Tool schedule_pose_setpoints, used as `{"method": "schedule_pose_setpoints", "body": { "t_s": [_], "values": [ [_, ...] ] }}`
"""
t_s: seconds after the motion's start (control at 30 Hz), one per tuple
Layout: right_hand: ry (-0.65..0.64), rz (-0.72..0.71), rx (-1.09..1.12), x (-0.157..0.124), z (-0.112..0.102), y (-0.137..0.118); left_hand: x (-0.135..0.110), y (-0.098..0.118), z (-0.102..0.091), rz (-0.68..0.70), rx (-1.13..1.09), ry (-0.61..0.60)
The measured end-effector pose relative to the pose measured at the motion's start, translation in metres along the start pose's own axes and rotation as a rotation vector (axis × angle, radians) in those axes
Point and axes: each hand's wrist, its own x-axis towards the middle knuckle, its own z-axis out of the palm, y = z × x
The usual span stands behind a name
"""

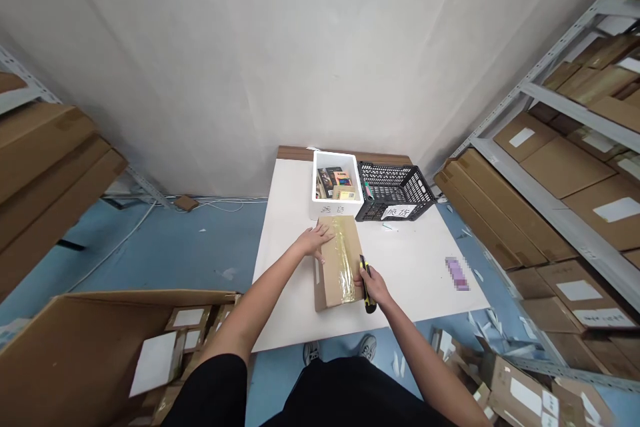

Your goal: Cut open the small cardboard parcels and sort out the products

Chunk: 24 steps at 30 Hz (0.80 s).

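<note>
A taped cardboard box point(331, 273) lies on the white-topped table point(400, 293), with shiny clear tape running along its upper face. My left hand point(314, 240) rests on the box's far left part, fingers spread over the top. At the box's right side, my right hand point(374, 284) is closed around a black and yellow utility knife point(369, 300), whose front end points away from me. Some right-hand fingers reach the box's side. Whether the blade is out I cannot tell.
Behind the box stand a white foam bin point(336, 209) of small packages and a black plastic crate point(395, 190). A large open carton point(150, 297) of parcels is at lower left. Shelves point(560, 107) with boxes line the right. Discarded cartons point(520, 387) lie at lower right.
</note>
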Motion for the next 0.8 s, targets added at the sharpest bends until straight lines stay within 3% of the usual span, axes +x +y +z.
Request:
{"method": "schedule_pose_setpoints", "body": {
  "t_s": [0.13,0.27,0.4,0.6,0.8],
  "values": [
    [-0.009,0.021,-0.156,0.012,-0.017,-0.02,-0.003,0.018,0.013,-0.067,-0.004,0.045],
    [0.12,-0.041,-0.494,0.043,-0.028,-0.065,0.003,0.07,0.039,-0.276,-0.023,0.07],
    [0.012,-0.178,-0.754,0.084,-0.019,-0.113,0.019,0.108,0.048,-0.419,-0.052,0.059],
    [-0.088,-0.194,-1.045,0.129,0.007,-0.151,0.026,0.113,0.023,-0.458,-0.146,-0.065],
    [-0.15,-0.164,-1.176,0.131,0.022,-0.162,0.018,0.117,0.018,-0.465,-0.176,-0.101]
  ]
}}
